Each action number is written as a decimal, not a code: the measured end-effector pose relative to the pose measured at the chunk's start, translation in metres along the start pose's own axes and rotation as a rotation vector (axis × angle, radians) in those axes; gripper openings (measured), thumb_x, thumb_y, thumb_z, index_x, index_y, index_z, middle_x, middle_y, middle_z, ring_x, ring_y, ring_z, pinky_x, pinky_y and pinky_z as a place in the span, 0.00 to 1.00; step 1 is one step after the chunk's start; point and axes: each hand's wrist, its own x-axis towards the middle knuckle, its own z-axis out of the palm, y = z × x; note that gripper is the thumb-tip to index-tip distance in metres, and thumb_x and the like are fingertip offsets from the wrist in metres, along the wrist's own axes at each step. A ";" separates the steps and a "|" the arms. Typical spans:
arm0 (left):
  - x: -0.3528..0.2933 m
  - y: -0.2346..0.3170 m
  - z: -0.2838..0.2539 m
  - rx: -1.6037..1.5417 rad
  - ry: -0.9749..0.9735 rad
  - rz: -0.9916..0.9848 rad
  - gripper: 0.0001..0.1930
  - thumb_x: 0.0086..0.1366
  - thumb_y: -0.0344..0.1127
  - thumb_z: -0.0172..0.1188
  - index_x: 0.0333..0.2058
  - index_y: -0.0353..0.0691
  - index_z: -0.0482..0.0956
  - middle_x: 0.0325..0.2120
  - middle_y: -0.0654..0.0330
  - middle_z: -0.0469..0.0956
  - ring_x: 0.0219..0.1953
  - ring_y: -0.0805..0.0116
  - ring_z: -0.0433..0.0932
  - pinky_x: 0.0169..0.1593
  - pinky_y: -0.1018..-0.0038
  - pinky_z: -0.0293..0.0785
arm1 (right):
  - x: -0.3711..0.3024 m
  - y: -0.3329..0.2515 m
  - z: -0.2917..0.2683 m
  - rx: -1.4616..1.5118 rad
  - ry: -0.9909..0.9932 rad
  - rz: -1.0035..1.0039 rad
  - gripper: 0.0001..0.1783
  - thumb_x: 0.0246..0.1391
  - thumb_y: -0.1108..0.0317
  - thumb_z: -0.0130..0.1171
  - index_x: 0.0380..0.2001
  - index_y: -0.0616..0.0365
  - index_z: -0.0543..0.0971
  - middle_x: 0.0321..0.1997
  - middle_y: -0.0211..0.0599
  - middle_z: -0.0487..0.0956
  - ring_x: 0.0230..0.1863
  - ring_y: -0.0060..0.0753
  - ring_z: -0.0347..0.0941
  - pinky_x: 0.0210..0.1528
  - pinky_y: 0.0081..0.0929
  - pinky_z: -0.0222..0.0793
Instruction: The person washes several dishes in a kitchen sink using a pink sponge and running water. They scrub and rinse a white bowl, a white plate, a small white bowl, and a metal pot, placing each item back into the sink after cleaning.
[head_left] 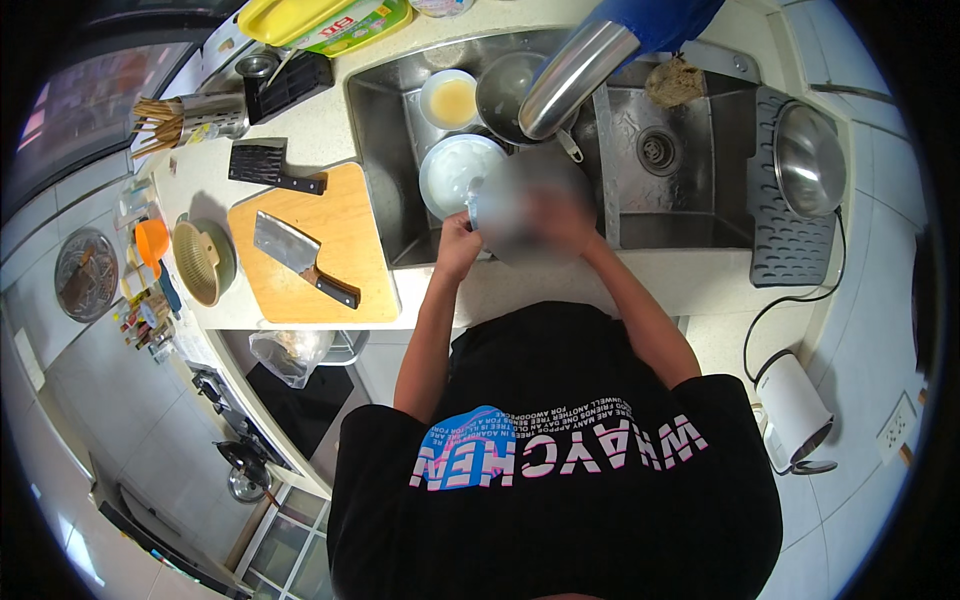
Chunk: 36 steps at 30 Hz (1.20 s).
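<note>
Mid-frame, the left hand (459, 246) pinches a pale-edged thing (473, 208) — mostly blurred; the right hand's (565, 220) grip — cannot tell.

Cutting board (350, 230): wooden, near the counter's (205, 175) front edge.
Bright cleaver (298, 256): mid-board, handle toward the front right corner.
Dark cleaver (262, 165): handle across the board's back edge.
Colander (205, 262): by the board's left edge.
Grey mat (790, 262): on the counter's right side.
Steel bowl (810, 160): on the mat.
</note>
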 end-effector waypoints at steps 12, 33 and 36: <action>-0.007 -0.002 0.002 0.068 -0.006 0.051 0.09 0.55 0.21 0.55 0.36 0.30 0.79 0.30 0.62 0.79 0.32 0.78 0.75 0.38 0.79 0.71 | 0.008 -0.041 0.016 -0.435 0.247 -0.582 0.14 0.52 0.66 0.54 0.43 0.54 0.74 0.46 0.36 0.72 0.49 0.38 0.67 0.54 0.36 0.60; -0.006 0.015 -0.006 -0.248 -0.020 -0.064 0.11 0.60 0.25 0.52 0.42 0.31 0.75 0.34 0.60 0.77 0.32 0.74 0.76 0.37 0.79 0.71 | 0.019 -0.098 0.008 -0.646 0.196 -0.664 0.15 0.44 0.72 0.56 0.39 0.53 0.75 0.43 0.35 0.75 0.51 0.36 0.68 0.53 0.35 0.61; 0.000 0.017 -0.001 -0.438 0.109 -0.014 0.12 0.61 0.26 0.49 0.42 0.30 0.73 0.35 0.56 0.78 0.33 0.73 0.77 0.38 0.78 0.73 | 0.025 -0.107 0.023 -0.575 0.231 -0.664 0.11 0.43 0.72 0.56 0.34 0.54 0.77 0.42 0.33 0.75 0.49 0.36 0.69 0.51 0.35 0.63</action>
